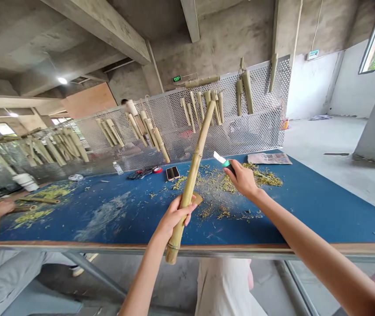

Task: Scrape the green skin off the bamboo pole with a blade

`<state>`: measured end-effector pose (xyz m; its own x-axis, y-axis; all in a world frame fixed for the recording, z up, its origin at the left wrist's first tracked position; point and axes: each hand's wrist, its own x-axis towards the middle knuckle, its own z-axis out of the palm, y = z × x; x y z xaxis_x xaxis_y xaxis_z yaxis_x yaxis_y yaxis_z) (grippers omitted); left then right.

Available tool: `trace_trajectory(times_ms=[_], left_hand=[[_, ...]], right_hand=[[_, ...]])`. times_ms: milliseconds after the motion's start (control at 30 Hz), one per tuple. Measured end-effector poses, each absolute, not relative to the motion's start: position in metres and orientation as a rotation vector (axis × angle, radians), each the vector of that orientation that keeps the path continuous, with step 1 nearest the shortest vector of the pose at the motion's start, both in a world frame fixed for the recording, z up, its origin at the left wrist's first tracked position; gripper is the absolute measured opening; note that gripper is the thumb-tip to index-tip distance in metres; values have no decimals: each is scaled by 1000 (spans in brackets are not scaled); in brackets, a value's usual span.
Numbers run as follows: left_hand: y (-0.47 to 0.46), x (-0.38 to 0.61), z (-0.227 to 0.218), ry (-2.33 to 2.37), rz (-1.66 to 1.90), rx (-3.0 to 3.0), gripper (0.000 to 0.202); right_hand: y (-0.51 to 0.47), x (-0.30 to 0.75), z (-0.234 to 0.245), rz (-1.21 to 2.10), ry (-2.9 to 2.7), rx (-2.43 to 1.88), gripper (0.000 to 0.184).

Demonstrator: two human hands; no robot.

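Note:
My left hand (pixel 177 215) is wrapped round the lower part of a long bamboo tube (pixel 192 173), which leans up and away over the table. Its bottom end hangs in front of the table's near edge. To the right, my right hand (pixel 243 177) grips a knife (pixel 222 159) with a green and black handle; the pale blade points up and left, apart from the bamboo. Behind my left hand, a flat tan piece (pixel 198 199) shows partly on the table; its kind I cannot make out. Yellow-green shavings (pixel 228 184) lie scattered beneath both hands.
On the blue table (pixel 326 206) are a phone (pixel 173 173), a red tape roll (pixel 157 170), a small bottle (pixel 117 168) and a newspaper sheet (pixel 269 158). Bamboo pieces hang on a perforated metal screen (pixel 174 127) behind. At far left, a co-worker's hand (pixel 1 207) rests near bamboo lengths.

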<state>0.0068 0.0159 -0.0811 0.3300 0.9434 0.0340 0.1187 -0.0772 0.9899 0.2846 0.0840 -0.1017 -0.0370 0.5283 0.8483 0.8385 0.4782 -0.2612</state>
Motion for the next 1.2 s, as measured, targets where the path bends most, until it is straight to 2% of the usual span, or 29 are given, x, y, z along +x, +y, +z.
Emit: trace_trajectory(times_ms=[300, 567, 700, 767, 867, 933, 1200], left_hand=[[22, 6, -102, 1064, 822, 1493, 70], [18, 19, -99, 1071, 772, 1512, 50], [13, 29, -96, 1067, 702, 1560, 47], [14, 32, -96, 1089, 699, 1612, 53], [19, 35, -100, 1171, 779, 1708, 76], [23, 38, -102, 1172, 820, 1744, 81], [61, 82, -86, 912, 769, 1551, 46]], right_hand=[[87, 271, -109, -218, -1882, -1212, 45], [84, 258, -112, 169, -1665, -1212, 38], [80, 253, -110, 261, -1554, -1168, 43], [81, 253, -111, 294, -1495, -1165, 47], [85, 253, -112, 375, -1414, -1145, 51], [86, 253, -112, 419, -1355, -1111, 51], [82, 242, -110, 482, -1357, -1017, 46]])
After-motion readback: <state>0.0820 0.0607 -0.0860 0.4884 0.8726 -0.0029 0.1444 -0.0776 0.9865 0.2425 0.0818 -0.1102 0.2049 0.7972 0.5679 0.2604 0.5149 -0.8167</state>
